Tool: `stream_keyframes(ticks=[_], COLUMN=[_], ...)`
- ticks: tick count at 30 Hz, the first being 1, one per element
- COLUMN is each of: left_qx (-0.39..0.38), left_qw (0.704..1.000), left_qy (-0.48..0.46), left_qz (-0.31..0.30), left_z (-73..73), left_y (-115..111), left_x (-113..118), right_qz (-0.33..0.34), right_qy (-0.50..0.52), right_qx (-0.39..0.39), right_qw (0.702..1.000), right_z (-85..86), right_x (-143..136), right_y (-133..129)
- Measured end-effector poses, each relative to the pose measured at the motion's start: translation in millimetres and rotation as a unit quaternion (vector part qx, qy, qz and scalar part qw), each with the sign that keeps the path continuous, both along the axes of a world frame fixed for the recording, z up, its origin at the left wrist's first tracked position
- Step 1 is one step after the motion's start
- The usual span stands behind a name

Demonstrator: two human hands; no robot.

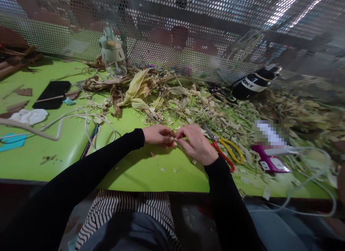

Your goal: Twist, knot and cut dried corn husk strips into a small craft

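Observation:
Over the green table [151,175], both of my hands meet fingertip to fingertip around a small pale piece [173,139], perhaps a bit of husk. My left hand [159,135] pinches its left end. On the other end are the closed thumb and fingers of my right hand [196,143]. Scissors [225,146] with one red and one yellow handle lie just right of my right hand. Behind my hands spreads a pile of shredded dry husks [185,103], with a larger yellow-green husk [137,89] on its left part.
A clear bottle [113,55] and a black bottle [253,83] stand or lean by the perforated metal screen [167,31]. A black phone [52,95], white cables [60,125] and crumpled tissue [29,116] lie left. The purple device [271,160] is at right.

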State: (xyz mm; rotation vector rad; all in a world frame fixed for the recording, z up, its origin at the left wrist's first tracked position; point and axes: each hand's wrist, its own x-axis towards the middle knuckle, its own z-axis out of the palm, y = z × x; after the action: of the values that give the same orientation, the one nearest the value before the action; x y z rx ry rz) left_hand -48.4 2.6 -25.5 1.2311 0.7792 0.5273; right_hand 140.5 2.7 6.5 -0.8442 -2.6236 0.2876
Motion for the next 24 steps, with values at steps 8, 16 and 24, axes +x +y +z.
stream_keyframes(ticks=[8, 16, 24], left_qx=[-0.042, -0.096, -0.101], left_qw=[0.998, 0.990, 0.986], left_qy=[-0.009, -0.070, -0.096], left_qz=[0.036, 0.076, 0.094], left_z=[4.0, 10.3, 11.7], left_y=[-4, -5, -9], left_x=[6, 6, 10], right_qz=[-0.002, -0.057, -0.065], right_qy=[0.066, 0.175, 0.172], right_qx=[-0.012, 0.029, -0.015], right_qw=[0.998, 0.983, 0.983], right_z=[-0.2, 0.1, -0.5], right_x=[-5, -1, -4], right_y=[-1, 4, 2])
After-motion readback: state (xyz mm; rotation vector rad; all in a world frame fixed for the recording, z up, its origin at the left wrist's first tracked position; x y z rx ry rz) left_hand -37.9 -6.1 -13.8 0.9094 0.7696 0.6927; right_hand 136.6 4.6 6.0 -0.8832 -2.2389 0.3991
